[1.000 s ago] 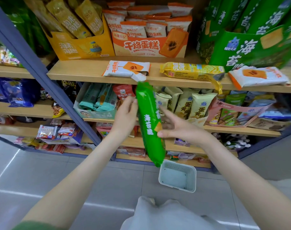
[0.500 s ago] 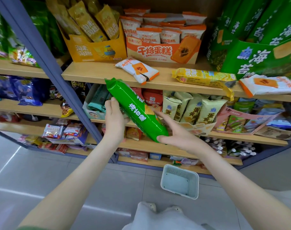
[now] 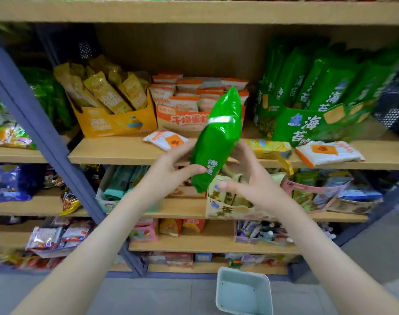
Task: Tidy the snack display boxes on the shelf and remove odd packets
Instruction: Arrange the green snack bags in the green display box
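"海苔" on green display box [image 3: 307, 130], up-right of right hand [image 3: 259, 180]; "千焙蛋" on orange box [image 3: 182, 121], above left hand [image 3: 171, 165]

One wide-angle camera, worn on the person's head, faces forward and a little downward at the shelving from close by; the middle shelf [image 3: 116, 153] is seen slightly from above; both forearms enter from the lower corners, left hand [image 3: 171, 164] and right hand [image 3: 255, 178] meeting at a green packet [image 3: 219, 137] mid-frame; the floor and a pale basket [image 3: 241, 270] occupy the bottom edge.
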Available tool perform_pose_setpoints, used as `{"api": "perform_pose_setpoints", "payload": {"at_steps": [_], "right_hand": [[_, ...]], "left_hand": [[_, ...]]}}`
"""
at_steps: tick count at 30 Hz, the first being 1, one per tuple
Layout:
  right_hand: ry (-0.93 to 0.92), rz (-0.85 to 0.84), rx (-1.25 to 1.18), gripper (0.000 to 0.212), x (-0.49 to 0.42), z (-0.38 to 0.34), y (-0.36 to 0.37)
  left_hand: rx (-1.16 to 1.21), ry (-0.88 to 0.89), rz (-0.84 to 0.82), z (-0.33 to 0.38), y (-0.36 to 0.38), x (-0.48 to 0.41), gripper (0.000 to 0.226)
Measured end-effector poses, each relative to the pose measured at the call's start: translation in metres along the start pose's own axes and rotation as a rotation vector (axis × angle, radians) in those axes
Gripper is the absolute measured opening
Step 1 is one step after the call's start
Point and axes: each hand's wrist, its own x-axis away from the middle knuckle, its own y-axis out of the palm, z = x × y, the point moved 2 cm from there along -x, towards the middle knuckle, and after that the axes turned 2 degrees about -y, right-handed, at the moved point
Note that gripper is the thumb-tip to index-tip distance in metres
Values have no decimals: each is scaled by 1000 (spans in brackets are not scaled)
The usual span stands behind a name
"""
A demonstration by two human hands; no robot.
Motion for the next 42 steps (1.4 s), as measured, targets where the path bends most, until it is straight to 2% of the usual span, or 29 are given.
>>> {"api": "perform_pose_setpoints", "payload": {"at_steps": [4,8,10,12,13,15,17,19,22,25,30,34,38,42], "right_hand": [[-89,230,-20,51,-7,-36,-45],[-84,345,-36,55,-9,-40,-91],[-79,463,-35,47,-10,-39,-109],[-132,660,-25,24,-10,-34,-127],[-148,761,-14,20,-10,-32,-133],[-164,922,50,25,-10,-27,-145],[-180,1006,77,28,-12,-21,-153],[-195,1016,95,21,-17,-12,-159],[-176,978,77,48,-29,3,-161],[-159,981,120,64,-41,9,-160],[-180,1018,213,60,-54,10,-155],[-182,1024,294,69,-60,16,-151],[-188,1034,365,71,-60,20,-152],[-173,1008,327,75,-56,19,-156]], "left_hand": [[-169,265,-39,42,16,-48,60],[-263,482,-1,75,48,-91,59],[-288,574,33,85,63,-108,57],[-314,605,100,89,75,-124,54],[-337,602,133,89,79,-132,53],[-393,590,150,86,88,-144,52],[-482,583,101,81,99,-153,54],[-544,586,60,76,111,-159,58],[-585,572,27,69,126,-164,64],[-582,487,-14,65,134,-167,69],[-534,426,-8,61,134,-174,69],[-471,366,-29,57,133,-176,72],[-399,428,-21,61,135,-182,75],[-450,448,8,73,135,-193,61]]}}
